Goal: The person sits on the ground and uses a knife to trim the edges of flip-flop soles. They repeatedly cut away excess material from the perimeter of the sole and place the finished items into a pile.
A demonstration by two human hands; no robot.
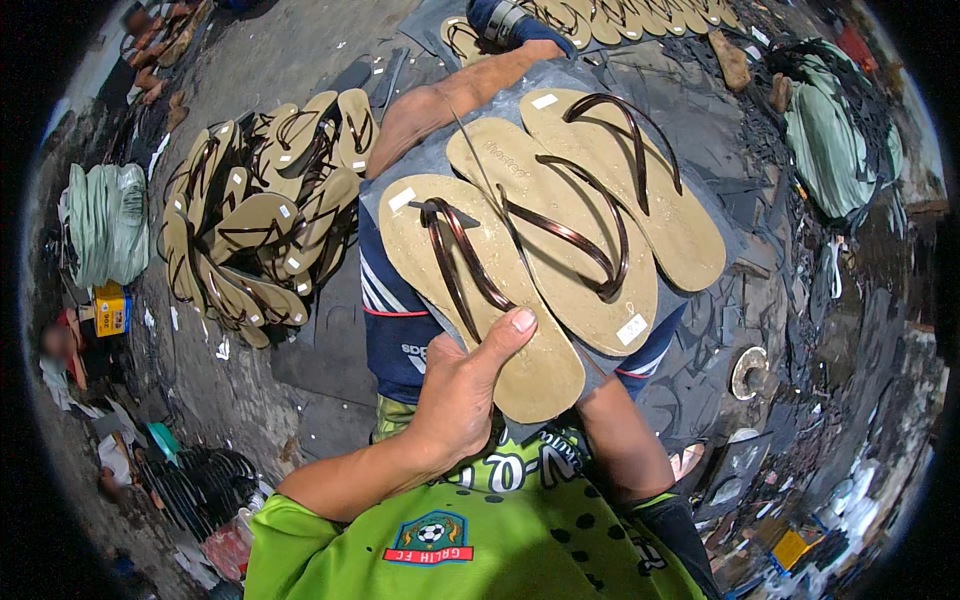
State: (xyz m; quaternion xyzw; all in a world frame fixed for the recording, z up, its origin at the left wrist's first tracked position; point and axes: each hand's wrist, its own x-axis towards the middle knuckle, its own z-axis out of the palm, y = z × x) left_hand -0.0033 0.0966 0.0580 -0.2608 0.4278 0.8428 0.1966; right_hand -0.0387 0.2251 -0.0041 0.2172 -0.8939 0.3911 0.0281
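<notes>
On sandal (470, 290), white label (401, 199).

A heap of tan flip-flops (255, 225) with dark straps lies on the grey floor (300, 60) at the left. Beside it stands a bundle of green sheets (105, 225), and a yellow box (112, 310) sits just below. Another green bundle (835, 135) rests at the upper right among dark scraps (820, 300).

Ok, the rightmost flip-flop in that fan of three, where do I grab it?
Take the rightmost flip-flop by its outer long edge, coming from the right: that side is free, while its left edge is overlapped by the middle flip-flop. The left hand pinches only the nearest one.
</notes>
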